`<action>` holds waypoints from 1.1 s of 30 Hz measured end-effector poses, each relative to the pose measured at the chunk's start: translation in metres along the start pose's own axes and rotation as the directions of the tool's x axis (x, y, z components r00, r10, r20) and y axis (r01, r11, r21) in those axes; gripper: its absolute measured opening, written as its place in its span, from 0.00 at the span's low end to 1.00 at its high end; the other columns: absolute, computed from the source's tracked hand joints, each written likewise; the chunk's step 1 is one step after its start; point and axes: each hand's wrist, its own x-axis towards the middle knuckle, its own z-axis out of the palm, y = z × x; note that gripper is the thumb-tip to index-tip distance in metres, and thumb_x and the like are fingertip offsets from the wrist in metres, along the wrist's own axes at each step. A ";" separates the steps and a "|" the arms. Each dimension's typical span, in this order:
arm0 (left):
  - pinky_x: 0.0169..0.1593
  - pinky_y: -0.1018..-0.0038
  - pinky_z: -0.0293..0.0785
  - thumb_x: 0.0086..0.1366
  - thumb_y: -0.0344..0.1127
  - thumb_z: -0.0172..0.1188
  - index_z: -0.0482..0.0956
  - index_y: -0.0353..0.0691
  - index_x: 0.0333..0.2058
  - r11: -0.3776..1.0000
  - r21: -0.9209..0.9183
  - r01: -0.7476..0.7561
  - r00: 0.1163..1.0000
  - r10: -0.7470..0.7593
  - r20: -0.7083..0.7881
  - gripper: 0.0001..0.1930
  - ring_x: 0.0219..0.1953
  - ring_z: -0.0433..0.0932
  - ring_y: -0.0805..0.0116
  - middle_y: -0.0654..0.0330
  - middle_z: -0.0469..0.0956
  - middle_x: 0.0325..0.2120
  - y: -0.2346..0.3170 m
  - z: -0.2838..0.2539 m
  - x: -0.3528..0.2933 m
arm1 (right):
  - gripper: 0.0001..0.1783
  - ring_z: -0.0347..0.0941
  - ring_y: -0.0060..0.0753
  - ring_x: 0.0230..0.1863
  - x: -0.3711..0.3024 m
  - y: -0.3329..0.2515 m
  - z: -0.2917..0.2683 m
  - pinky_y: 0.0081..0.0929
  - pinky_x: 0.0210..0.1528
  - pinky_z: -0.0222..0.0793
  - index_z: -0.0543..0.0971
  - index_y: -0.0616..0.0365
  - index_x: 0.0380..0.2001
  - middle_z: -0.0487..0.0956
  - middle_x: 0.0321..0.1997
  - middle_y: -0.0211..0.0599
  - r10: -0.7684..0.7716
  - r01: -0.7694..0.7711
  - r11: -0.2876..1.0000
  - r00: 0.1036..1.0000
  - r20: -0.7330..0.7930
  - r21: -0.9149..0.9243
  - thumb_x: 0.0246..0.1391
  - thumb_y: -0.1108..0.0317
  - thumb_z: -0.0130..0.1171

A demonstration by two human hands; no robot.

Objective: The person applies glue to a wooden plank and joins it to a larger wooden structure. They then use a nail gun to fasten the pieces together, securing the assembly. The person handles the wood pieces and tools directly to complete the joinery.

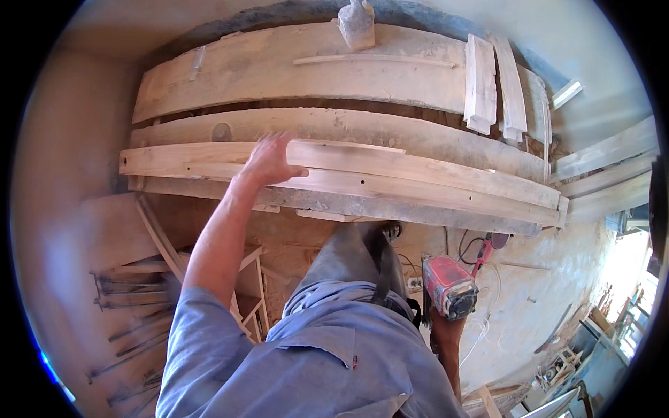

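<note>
My left hand point(268, 160) lies on the long pale wooden boards, its thumb spread to the right and its fingertips reaching past the far edge. Under it, a pale board with small dark holes point(390, 185) runs left to right beside a similar piece, on top of a grey, dusty bench plank point(334, 125). Low on my right side, my right hand point(439, 329) is wrapped round a dusty red and black power tool point(450, 284). The tool hides most of that hand's fingers. The kind of tool cannot be made out from this angle.
At the bench's back stand a dusty block-shaped object point(357, 26) and a thin strip point(373, 60). Tenoned timbers point(481, 83) lie at right. A red angle grinder point(492, 245) and cables are on the floor. Clamps point(136, 299) and a wooden frame point(254, 292) stand left.
</note>
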 end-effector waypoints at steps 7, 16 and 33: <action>0.64 0.55 0.66 0.38 0.50 0.80 0.69 0.36 0.63 0.980 -0.059 -0.192 0.966 0.200 0.166 0.52 0.61 0.71 0.41 0.42 0.75 0.55 -0.012 -0.008 0.034 | 0.29 0.77 0.23 0.39 -0.009 0.013 0.038 0.23 0.30 0.79 0.70 0.64 0.58 0.78 0.49 0.36 -0.070 0.069 0.998 0.984 -0.163 -0.016 0.54 0.72 0.70; 0.66 0.53 0.62 0.31 0.47 0.83 0.61 0.39 0.66 0.893 -0.007 -0.449 0.872 0.440 0.214 0.61 0.59 0.68 0.45 0.47 0.71 0.54 -0.013 0.007 0.054 | 0.38 0.68 0.37 0.66 -0.013 -0.013 0.105 0.35 0.67 0.63 0.67 0.63 0.65 0.74 0.63 0.43 -0.031 -0.040 0.961 0.968 -0.250 -0.275 0.53 0.64 0.69; 0.66 0.50 0.60 0.38 0.41 0.78 0.60 0.34 0.62 0.884 -0.015 -0.467 0.862 0.459 0.214 0.52 0.54 0.68 0.43 0.44 0.69 0.48 -0.020 0.022 0.071 | 0.13 0.83 0.28 0.36 -0.003 -0.108 0.185 0.28 0.39 0.77 0.84 0.60 0.38 0.86 0.34 0.37 -0.177 0.118 0.939 0.972 -0.158 -0.322 0.48 0.71 0.70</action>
